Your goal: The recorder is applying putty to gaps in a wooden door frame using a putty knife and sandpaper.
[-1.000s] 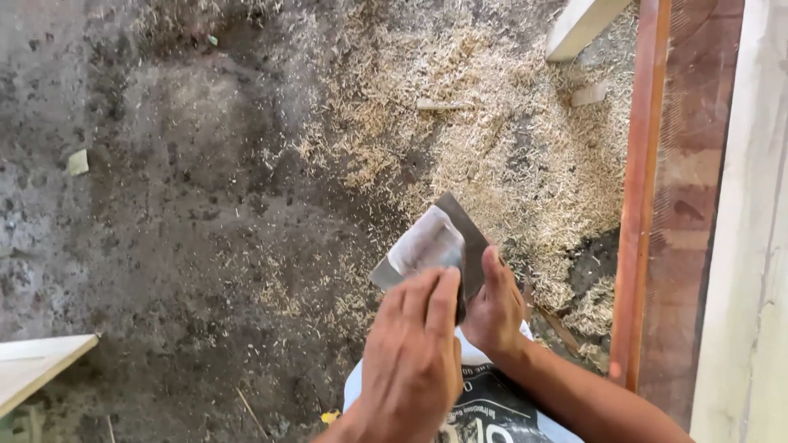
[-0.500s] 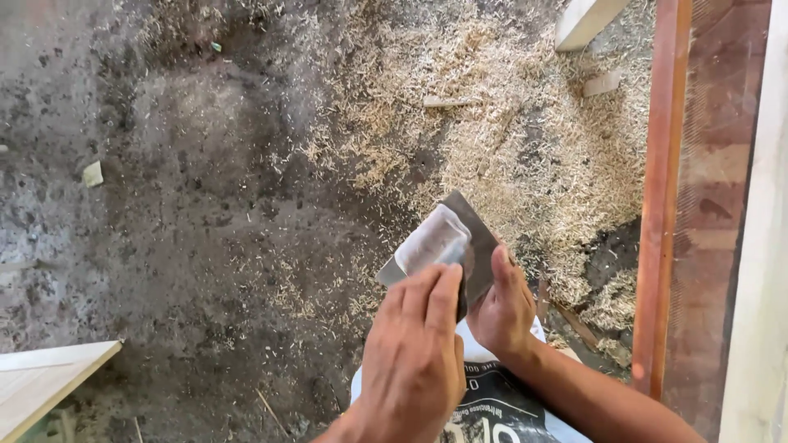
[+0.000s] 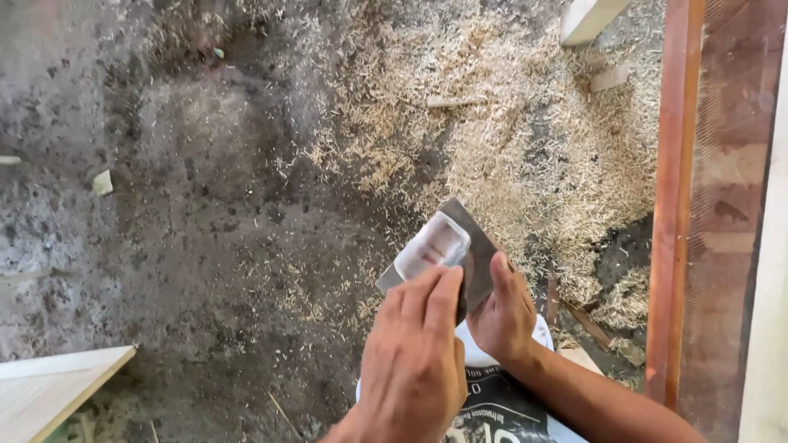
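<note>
The left hand (image 3: 414, 369) and the right hand (image 3: 502, 316) hold 1 dark sheet of sandpaper (image 3: 476, 250) low in the middle of the view; the left fingers are pressed together on its near edge, and the right thumb and fingers are clamped on its right side; a small clear plastic piece (image 3: 432, 244) lies on top of the sheet; below is a dirty floor (image 3: 189, 230) with a big patch of sawdust (image 3: 525, 139); a red-brown wooden board (image 3: 675, 205) stands on the right; a pale board (image 3: 49, 385) pokes in at the lower left; a white block (image 3: 587, 18) sits at the top.

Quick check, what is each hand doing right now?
Left hand: closed on a small clear plastic piece, pressed to the dark sheet.
Right hand: gripping that dark sheet from its right edge.
</note>
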